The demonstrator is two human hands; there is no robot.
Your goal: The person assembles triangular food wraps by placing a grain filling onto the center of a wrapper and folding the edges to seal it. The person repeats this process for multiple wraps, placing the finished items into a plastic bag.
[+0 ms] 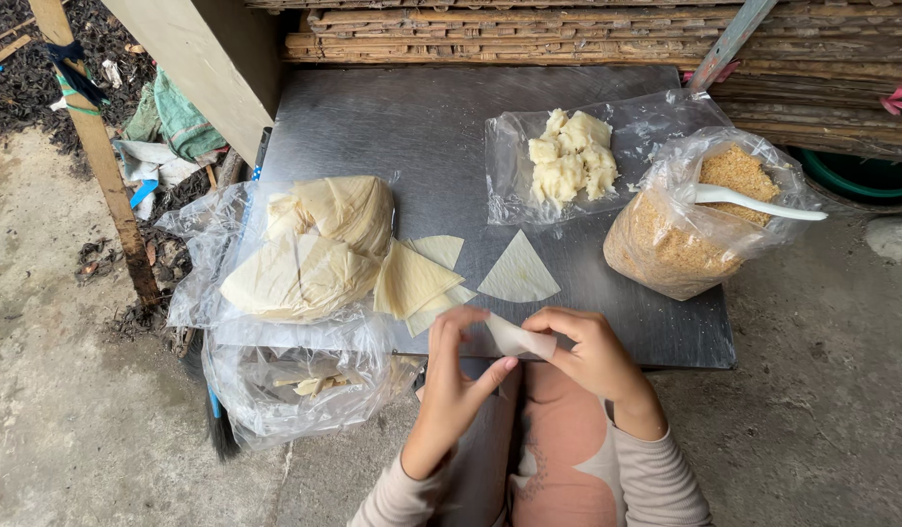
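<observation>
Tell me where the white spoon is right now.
The white spoon sticks out of the bag of brown crumbs at the metal table's right edge, beside the bag of pale dough lumps.

A thin, pale cream wrapper, rolled into a short tube, is held just above the near edge of the grey metal table, pinched between the fingertips of the left hand and the right hand. Its folded end points toward the left hand. Just behind it, a single flat wrapper triangle lies on the table, and loose wrapper sheets fan out beside it toward the table's near left corner.
</observation>
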